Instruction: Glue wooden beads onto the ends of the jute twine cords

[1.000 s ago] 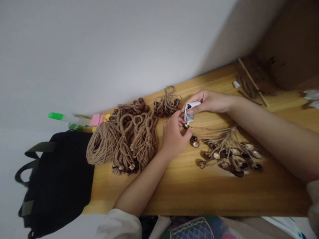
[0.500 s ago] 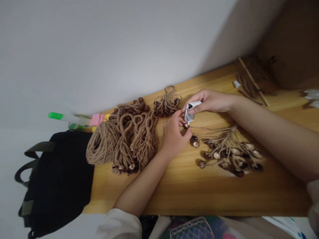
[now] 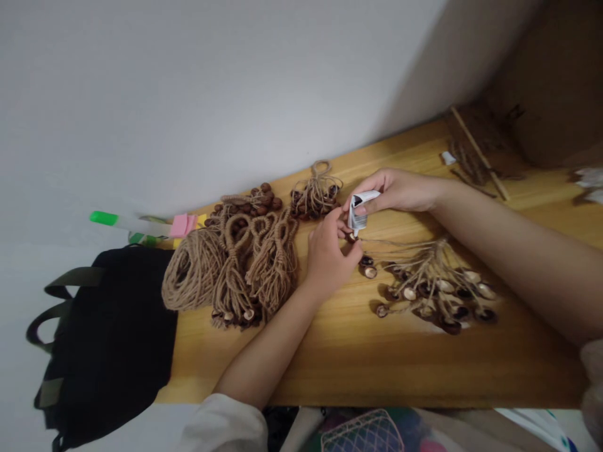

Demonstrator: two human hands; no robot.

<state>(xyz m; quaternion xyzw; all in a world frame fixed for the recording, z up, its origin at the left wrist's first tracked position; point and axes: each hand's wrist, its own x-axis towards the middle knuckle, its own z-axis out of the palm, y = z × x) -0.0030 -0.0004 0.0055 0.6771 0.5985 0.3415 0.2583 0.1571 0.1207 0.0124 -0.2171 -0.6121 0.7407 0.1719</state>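
Observation:
My right hand (image 3: 384,191) is closed on a crumpled white glue tube (image 3: 358,215), its nozzle pointing down. Just under that nozzle, my left hand (image 3: 332,254) pinches a small brown nutshell half (image 3: 351,238) between its fingers. A thin cord runs right from this shell to a bundle of strings (image 3: 436,254) with several shell halves (image 3: 445,287) at their ends, lying on the table. Two of the shells (image 3: 369,267) rest close beside my left thumb. The fingertips of my left hand partly hide the held shell.
Left of my hands lie a coil of jute cord (image 3: 194,273), braided cord loops (image 3: 271,257) and a pile of brown shells (image 3: 264,199). A corded shell bunch (image 3: 316,194) sits near the wall. A black bag (image 3: 113,333) is at the left edge, a stick (image 3: 478,150) at back right.
Both hands keep practically the same pose, with the nozzle still at the shell. The whole view shifts only very slightly.

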